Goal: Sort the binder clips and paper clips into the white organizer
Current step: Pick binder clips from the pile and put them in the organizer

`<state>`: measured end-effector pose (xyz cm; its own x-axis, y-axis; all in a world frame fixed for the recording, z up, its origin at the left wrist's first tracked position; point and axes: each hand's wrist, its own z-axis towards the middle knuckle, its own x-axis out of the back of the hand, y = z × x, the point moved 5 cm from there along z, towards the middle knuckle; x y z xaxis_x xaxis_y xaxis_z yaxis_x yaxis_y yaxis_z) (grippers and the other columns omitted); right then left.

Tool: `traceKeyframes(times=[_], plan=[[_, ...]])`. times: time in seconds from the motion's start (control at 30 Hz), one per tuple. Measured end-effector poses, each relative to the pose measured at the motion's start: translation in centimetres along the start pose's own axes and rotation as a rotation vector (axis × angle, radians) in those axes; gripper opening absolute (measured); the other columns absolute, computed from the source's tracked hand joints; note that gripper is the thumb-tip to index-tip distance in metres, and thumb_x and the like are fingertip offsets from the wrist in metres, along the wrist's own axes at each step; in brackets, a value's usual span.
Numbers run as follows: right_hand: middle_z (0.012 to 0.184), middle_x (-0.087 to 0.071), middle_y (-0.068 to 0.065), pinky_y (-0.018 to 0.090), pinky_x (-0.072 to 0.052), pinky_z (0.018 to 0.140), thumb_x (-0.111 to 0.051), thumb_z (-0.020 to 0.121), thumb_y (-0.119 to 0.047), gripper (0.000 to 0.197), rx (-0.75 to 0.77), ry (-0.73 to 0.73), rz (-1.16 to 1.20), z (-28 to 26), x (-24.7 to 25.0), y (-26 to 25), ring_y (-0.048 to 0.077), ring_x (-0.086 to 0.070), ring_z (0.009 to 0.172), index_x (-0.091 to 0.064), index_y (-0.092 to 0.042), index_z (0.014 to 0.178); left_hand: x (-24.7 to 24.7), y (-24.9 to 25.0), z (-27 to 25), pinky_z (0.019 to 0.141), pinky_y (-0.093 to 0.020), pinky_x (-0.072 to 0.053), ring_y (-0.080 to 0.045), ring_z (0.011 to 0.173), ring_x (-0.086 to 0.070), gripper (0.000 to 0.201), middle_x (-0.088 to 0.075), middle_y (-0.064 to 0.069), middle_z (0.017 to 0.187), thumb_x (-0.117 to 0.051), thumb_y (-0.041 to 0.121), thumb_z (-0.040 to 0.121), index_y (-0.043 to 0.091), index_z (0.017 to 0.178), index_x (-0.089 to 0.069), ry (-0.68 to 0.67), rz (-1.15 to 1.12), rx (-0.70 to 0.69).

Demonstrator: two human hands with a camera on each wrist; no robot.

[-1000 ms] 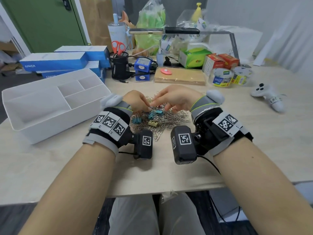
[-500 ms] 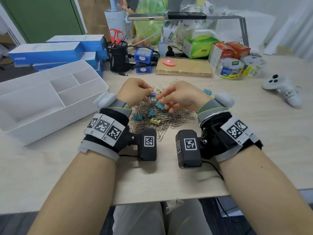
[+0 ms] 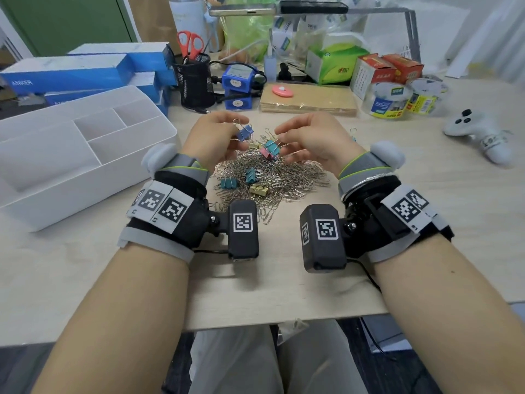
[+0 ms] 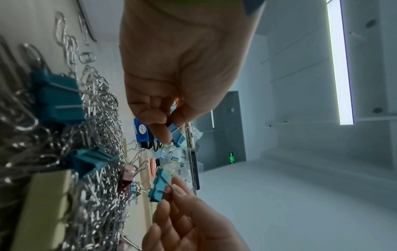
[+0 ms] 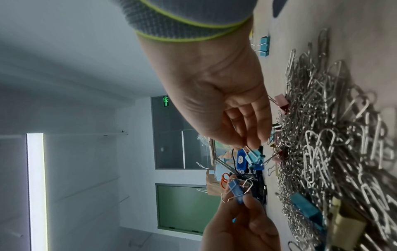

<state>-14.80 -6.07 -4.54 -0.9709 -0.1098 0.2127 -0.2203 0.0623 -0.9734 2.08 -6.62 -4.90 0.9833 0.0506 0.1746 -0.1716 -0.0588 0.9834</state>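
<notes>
A heap of silver paper clips (image 3: 287, 180) lies on the table between my wrists, with teal (image 3: 228, 183), yellow (image 3: 259, 189) and pink (image 3: 267, 153) binder clips mixed in. Just above the heap, my left hand (image 3: 238, 129) pinches a blue binder clip (image 3: 245, 132), also seen in the wrist views (image 4: 177, 135) (image 5: 235, 190). My right hand (image 3: 279, 139) pinches the wire handle of a teal binder clip (image 3: 272, 146) (image 5: 254, 158), which hangs from it. The white organizer (image 3: 85, 194) stands at the left, and none of its compartments holds anything.
Blue boxes (image 3: 71, 72) and a black mesh pen cup with scissors (image 3: 194, 81) stand behind the organizer. A brown pad (image 3: 308, 102), tape rolls (image 3: 389, 99) and a white controller (image 3: 480, 132) lie at the back right. One teal clip (image 3: 353, 134) sits behind my right hand.
Both hands have risen off the heap, each lifting a binder clip: the left a blue one, the right a teal one. The hands have drawn slightly apart.
</notes>
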Motion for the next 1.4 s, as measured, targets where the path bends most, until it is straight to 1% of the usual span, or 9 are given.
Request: traceKeyframes(times=[0.2, 0.33, 0.47, 0.57, 0.73, 0.87, 1.03, 1.2, 1.4], plan=[[0.072, -0.063, 0.006, 0.019, -0.05, 0.042, -0.06, 0.085, 0.004, 0.017, 0.018, 0.008, -0.094, 0.0, -0.2, 0.2, 0.008, -0.063, 0.05, -0.062, -0.012, 0.079, -0.6, 0.1, 0.0, 0.049, -0.02, -0.05, -0.015, 0.063, -0.063, 0.029, -0.05, -0.003, 0.084, -0.036, 0.002, 0.092, 0.01, 0.113, -0.054, -0.043, -0.088, 0.037], [0.075, -0.063, -0.001, 0.019, -0.041, 0.038, -0.065, 0.084, -0.007, 0.01, 0.054, 0.064, -0.141, 0.0, -0.1, 0.0, 0.007, -0.058, 0.047, -0.064, -0.017, 0.081, -0.8, -0.2, -0.2, 0.049, -0.016, -0.052, -0.009, 0.061, -0.065, 0.018, -0.053, 0.0, 0.088, -0.046, 0.021, 0.099, 0.011, 0.112, -0.054, -0.099, -0.088, -0.015], [0.083, -0.066, -0.002, 0.019, -0.041, 0.038, -0.068, 0.085, -0.02, 0.007, 0.112, 0.02, -0.129, -0.3, -0.7, -0.5, 0.008, -0.059, 0.051, -0.067, -0.016, 0.09, -0.6, -0.1, 0.0, 0.048, -0.014, -0.049, -0.003, 0.063, -0.065, 0.026, -0.059, 0.007, 0.09, -0.05, 0.026, 0.097, 0.014, 0.119, -0.057, -0.071, -0.052, -0.088], [0.08, -0.067, 0.003, 0.018, -0.043, 0.038, -0.067, 0.086, -0.018, 0.019, 0.127, -0.033, -0.13, -0.4, -1.6, -0.4, 0.006, -0.062, 0.051, -0.066, -0.007, 0.102, -0.4, -0.1, 0.3, 0.049, -0.012, -0.042, -0.002, 0.071, -0.061, 0.031, -0.063, 0.005, 0.091, -0.052, 0.028, 0.096, 0.011, 0.122, -0.06, -0.043, 0.01, -0.149], [0.074, -0.067, 0.004, 0.017, -0.047, 0.041, -0.064, 0.087, -0.01, 0.006, 0.15, -0.056, -0.104, -0.4, -2.2, -0.4, 0.009, -0.062, 0.053, -0.063, -0.008, 0.093, -0.4, -0.3, 0.8, 0.052, -0.014, -0.039, -0.005, 0.071, -0.055, 0.028, -0.065, -0.007, 0.098, -0.055, 0.026, 0.094, 0.009, 0.114, -0.064, -0.017, 0.011, -0.189], [0.069, -0.065, 0.006, 0.017, -0.05, 0.044, -0.064, 0.086, -0.005, 0.009, 0.163, -0.059, -0.062, -0.3, -2.4, -0.2, 0.004, -0.062, 0.048, -0.064, -0.01, 0.079, -0.7, -0.2, 0.8, 0.052, -0.01, -0.041, -0.001, 0.06, -0.053, 0.027, -0.063, -0.004, 0.081, -0.055, 0.02, 0.095, 0.003, 0.113, -0.064, -0.042, -0.025, -0.211], [0.069, -0.064, 0.011, 0.017, -0.051, 0.043, -0.062, 0.087, -0.002, 0.002, 0.139, -0.066, 0.02, -0.3, -2.5, -0.1, 0.004, -0.062, 0.044, -0.062, 0.0, 0.088, -0.5, -0.2, 0.9, 0.054, -0.01, -0.046, -0.005, 0.058, -0.055, 0.029, -0.063, -0.005, 0.075, -0.059, 0.016, 0.093, -0.005, 0.113, -0.063, -0.017, -0.07, -0.231], [0.069, -0.065, 0.009, 0.016, -0.04, 0.035, -0.065, 0.086, -0.007, 0.015, 0.134, 0.01, -0.088, -0.1, -1.7, 0.1, 0.002, -0.053, 0.038, -0.061, -0.012, 0.072, 0.6, -0.1, 1.2, 0.048, -0.011, -0.044, 0.004, 0.048, -0.059, 0.011, -0.066, 0.011, 0.052, -0.062, 0.02, 0.091, 0.011, 0.087, -0.068, 0.074, -0.035, -0.244], [0.064, -0.059, -0.009, 0.01, -0.038, 0.045, -0.072, 0.08, -0.017, 0.004, 0.187, 0.216, -0.232, 0.2, 0.2, -0.3, -0.004, -0.05, 0.046, -0.07, -0.014, 0.083, 0.1, -0.4, 0.8, 0.052, -0.014, -0.044, -0.001, 0.061, -0.059, 0.017, -0.065, 0.003, 0.08, -0.054, 0.03, 0.095, 0.021, 0.083, -0.061, 0.029, -0.011, -0.15]])
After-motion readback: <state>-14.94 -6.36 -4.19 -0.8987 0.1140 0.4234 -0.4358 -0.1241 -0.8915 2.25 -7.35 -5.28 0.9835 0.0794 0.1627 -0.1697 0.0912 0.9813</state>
